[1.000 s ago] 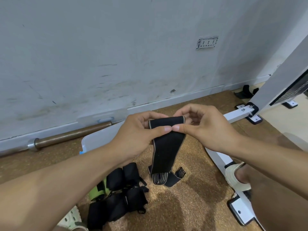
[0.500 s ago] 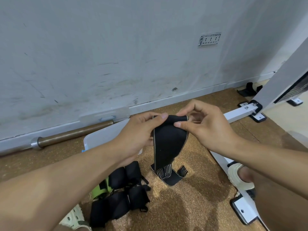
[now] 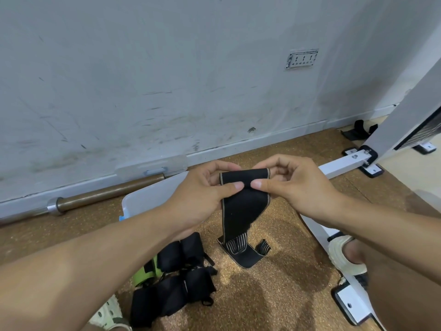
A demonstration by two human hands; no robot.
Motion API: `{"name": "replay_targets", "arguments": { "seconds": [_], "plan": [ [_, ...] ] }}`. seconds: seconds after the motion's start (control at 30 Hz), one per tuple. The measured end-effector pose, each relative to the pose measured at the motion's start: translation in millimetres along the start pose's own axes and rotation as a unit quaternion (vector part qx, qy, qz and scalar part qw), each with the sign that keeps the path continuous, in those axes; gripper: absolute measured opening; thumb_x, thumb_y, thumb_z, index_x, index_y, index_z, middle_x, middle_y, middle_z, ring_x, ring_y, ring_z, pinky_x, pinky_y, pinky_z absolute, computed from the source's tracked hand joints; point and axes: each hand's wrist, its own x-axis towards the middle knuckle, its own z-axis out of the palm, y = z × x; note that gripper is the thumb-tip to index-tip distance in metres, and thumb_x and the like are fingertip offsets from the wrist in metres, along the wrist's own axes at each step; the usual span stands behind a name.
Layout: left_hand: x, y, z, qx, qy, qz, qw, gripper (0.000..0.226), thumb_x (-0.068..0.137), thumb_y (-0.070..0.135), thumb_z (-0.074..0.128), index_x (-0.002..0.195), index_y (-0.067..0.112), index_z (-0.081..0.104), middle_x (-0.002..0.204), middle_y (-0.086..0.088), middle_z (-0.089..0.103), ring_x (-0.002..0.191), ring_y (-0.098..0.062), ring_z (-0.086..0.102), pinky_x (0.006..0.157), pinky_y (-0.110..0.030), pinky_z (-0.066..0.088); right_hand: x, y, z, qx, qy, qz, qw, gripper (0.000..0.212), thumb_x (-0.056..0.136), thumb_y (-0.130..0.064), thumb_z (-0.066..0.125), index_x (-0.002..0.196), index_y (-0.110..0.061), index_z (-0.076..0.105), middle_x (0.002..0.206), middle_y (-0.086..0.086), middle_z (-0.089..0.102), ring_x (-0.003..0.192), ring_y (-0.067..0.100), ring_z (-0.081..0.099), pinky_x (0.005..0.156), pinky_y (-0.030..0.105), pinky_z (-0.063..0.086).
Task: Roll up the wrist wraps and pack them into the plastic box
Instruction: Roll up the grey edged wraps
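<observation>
A black wrist wrap with tan edging hangs from both my hands, and its striped lower end lies folded on the cork floor. My left hand pinches the wrap's folded top edge from the left. My right hand pinches the same edge from the right, thumbs nearly touching. The translucent plastic box sits on the floor behind my left hand, mostly hidden by it. Several rolled black wraps lie in a pile below my left forearm, next to a green one.
A barbell lies along the wall's skirting at the left. The box lid leans against the wall. A white metal frame runs along the floor at the right, beside my foot in a pale shoe.
Both hands have folded the wrap's top end over once more, and the thumbs have come back together on the front of it. The hanging part is a little shorter.
</observation>
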Motion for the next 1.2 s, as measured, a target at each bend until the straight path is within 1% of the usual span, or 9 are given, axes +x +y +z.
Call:
{"name": "replay_targets", "arguments": {
  "seconds": [0.2,0.3,0.5,0.57,0.67,0.73,0.9,1.07,1.2],
  "plan": [
    [-2.9,-2.3,4.3,-0.016,-0.041,-0.054,0.998,0.026,0.099,0.022,0.063,0.124,0.013,0.063,0.112,-0.009,0.077,0.101,-0.022,0.075,0.084,-0.037,0.062,0.4,0.0,2.2,-0.017,0.029,-0.024,0.999,0.025,0.077,-0.012,0.085,0.099,-0.011,0.073,0.082,0.020,0.075,0.079,0.043,0.075,0.080,0.059,0.061],
    [-2.8,-1.0,4.8,-0.046,-0.041,-0.085,0.995,0.033,0.100,0.037,0.058,0.119,0.011,0.067,0.107,-0.011,0.077,0.095,-0.021,0.075,0.081,-0.036,0.061,-0.6,2.0,4.1,-0.028,0.040,-0.035,0.998,0.027,0.072,-0.023,0.087,0.094,-0.016,0.074,0.074,0.026,0.071,0.075,0.052,0.067,0.077,0.064,0.057],
    [-0.1,-1.0,3.2,-0.086,-0.014,-0.086,0.992,0.023,0.102,0.015,0.057,0.123,0.010,0.065,0.102,-0.008,0.075,0.078,-0.012,0.073,0.071,-0.029,0.062,-0.2,2.0,5.2,-0.001,-0.006,-0.016,1.000,0.024,0.072,-0.020,0.090,0.093,-0.022,0.077,0.085,0.034,0.071,0.087,0.056,0.067,0.089,0.066,0.055],
    [1.1,-1.3,1.4,-0.068,-0.008,-0.074,0.995,0.024,0.101,0.010,0.058,0.125,0.012,0.063,0.111,-0.014,0.074,0.081,-0.014,0.074,0.078,-0.033,0.063,-0.7,-0.1,4.8,0.032,-0.022,0.021,0.999,0.032,0.067,-0.030,0.089,0.096,-0.022,0.078,0.090,0.033,0.072,0.094,0.056,0.068,0.092,0.062,0.057],
    [1.1,-1.4,-0.1,-0.041,-0.003,-0.047,0.998,0.030,0.100,0.003,0.059,0.127,0.015,0.061,0.106,-0.012,0.075,0.088,-0.019,0.073,0.085,-0.037,0.060,-0.3,-3.2,4.7,0.071,-0.023,0.075,0.994,0.044,0.071,-0.029,0.082,0.111,-0.015,0.071,0.102,0.013,0.078,0.094,0.036,0.076,0.075,0.040,0.063],
    [1.6,-2.0,-0.5,-0.018,0.001,-0.027,0.999,0.035,0.098,0.000,0.060,0.129,0.016,0.060,0.106,-0.015,0.074,0.093,-0.024,0.072,0.091,-0.042,0.058,-0.5,-5.0,4.9,0.103,-0.047,0.104,0.988,0.046,0.075,-0.025,0.078,0.117,-0.010,0.069,0.104,0.010,0.078,0.090,0.027,0.076,0.068,0.030,0.062],
    [2.8,-7.7,-2.9,0.023,-0.004,0.002,1.000,0.043,0.098,0.002,0.062,0.133,0.026,0.056,0.106,-0.009,0.075,0.101,-0.026,0.073,0.095,-0.043,0.059,-1.4,-4.1,4.7,0.077,-0.050,0.098,0.991,0.041,0.073,-0.020,0.080,0.113,-0.014,0.075,0.098,0.014,0.079,0.089,0.025,0.077,0.074,0.033,0.063],
    [2.6,-8.5,-0.2,-0.075,-0.005,-0.045,0.996,0.045,0.097,-0.001,0.062,0.136,0.020,0.054,0.114,-0.016,0.074,0.100,-0.025,0.074,0.082,-0.032,0.062,-0.8,-3.2,5.2,0.068,-0.019,0.081,0.994,0.041,0.066,-0.017,0.082,0.107,-0.013,0.076,0.094,0.015,0.079,0.086,0.029,0.078,0.079,0.038,0.063],
    [1.4,-3.4,0.2,-0.107,-0.028,-0.098,0.989,0.032,0.101,0.023,0.059,0.131,0.012,0.060,0.118,-0.014,0.073,0.097,-0.019,0.075,0.079,-0.028,0.061,-3.4,-1.7,7.2,0.055,-0.005,0.050,0.997,0.031,0.070,-0.009,0.084,0.100,-0.014,0.079,0.087,0.019,0.077,0.079,0.025,0.075,0.079,0.032,0.062]
  ]
}}
